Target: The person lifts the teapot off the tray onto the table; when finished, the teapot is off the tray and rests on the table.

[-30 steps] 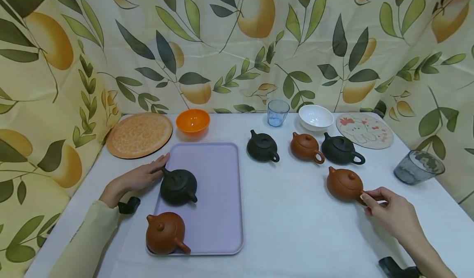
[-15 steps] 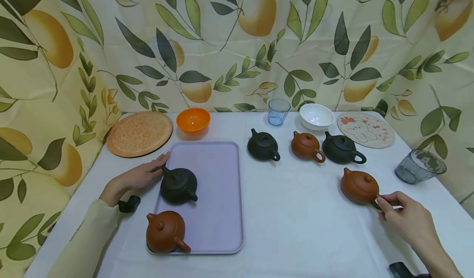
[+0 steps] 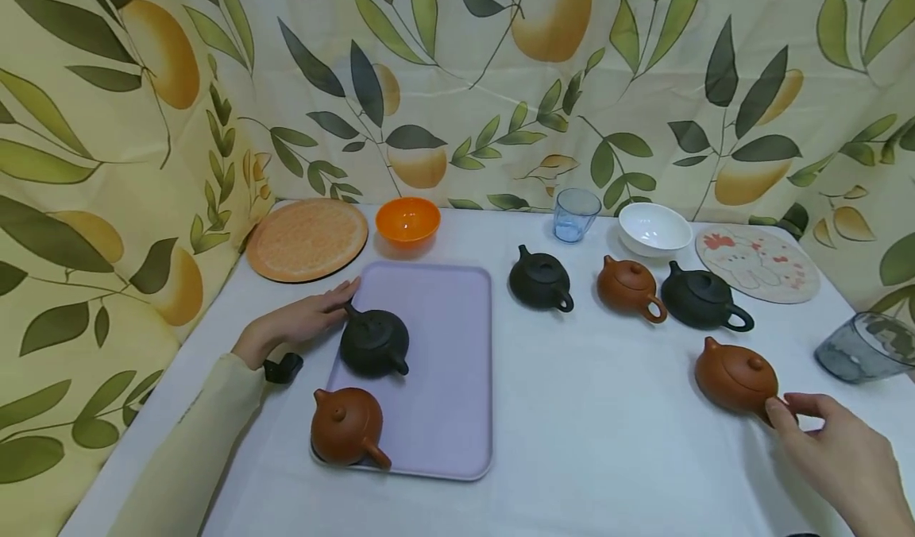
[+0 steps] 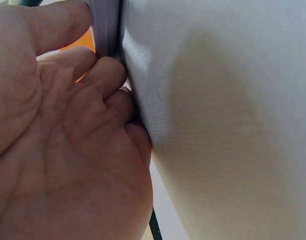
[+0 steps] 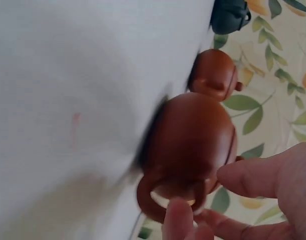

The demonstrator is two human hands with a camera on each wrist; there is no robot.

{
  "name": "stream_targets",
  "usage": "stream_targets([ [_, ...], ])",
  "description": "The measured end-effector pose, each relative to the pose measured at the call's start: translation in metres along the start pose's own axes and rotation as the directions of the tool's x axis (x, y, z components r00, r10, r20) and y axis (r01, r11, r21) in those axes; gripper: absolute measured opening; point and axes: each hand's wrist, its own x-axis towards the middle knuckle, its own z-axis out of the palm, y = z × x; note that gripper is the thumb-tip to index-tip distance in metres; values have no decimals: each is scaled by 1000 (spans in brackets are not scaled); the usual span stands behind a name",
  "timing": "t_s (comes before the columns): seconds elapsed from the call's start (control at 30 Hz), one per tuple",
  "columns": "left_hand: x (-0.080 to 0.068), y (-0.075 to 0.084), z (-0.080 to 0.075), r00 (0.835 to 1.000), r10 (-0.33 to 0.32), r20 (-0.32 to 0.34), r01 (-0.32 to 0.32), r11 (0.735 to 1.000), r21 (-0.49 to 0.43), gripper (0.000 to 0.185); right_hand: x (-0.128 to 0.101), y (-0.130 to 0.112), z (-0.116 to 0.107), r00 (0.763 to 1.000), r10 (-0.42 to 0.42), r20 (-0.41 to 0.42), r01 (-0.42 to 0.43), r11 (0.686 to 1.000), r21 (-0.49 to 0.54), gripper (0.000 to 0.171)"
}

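At the right of the table, my right hand pinches the handle of a reddish-brown clay teapot. That teapot looks large in the right wrist view, with fingertips at its handle loop. My left hand rests at the left edge of a lilac tray, its fingertips touching the rim. In the left wrist view, the tray's edge meets the fingers. On the tray sit a black teapot and, at its near left corner, a brown teapot.
Behind the held teapot stand a black teapot, a brown teapot and another black one. Along the back are a round board, orange bowl, blue glass, white bowl and round mat. A grey glass stands far right.
My right hand has moved the brown teapot rightward and slightly nearer, mostly in the first half second. The head view has then turned left. My left hand stays at the tray.
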Motion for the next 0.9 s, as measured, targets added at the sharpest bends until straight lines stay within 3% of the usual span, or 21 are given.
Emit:
stream_targets([
  [0.23, -1, 3, -3, 1000, -20, 4, 20, 1000, -3, 60, -14, -30, -7, 991, -24, -128, 26, 1000, 14, 53],
  [0.47, -2, 5, -2, 1000, 1, 5, -1, 1000, -19, 60, -34, -65, -7, 951, -186, -249, 211, 975, 77, 43],
  [0.67, -1, 4, -2, 1000, -2, 6, 2, 1000, -19, 60, -51, -104, 8, 860, -404, -313, 453, 886, 101, 30],
  [0.9, 0, 4, -2, 1000, 7, 7, -7, 1000, -21, 60, -59, -150, 28, 782, -593, -191, 619, 774, 131, 24],
])
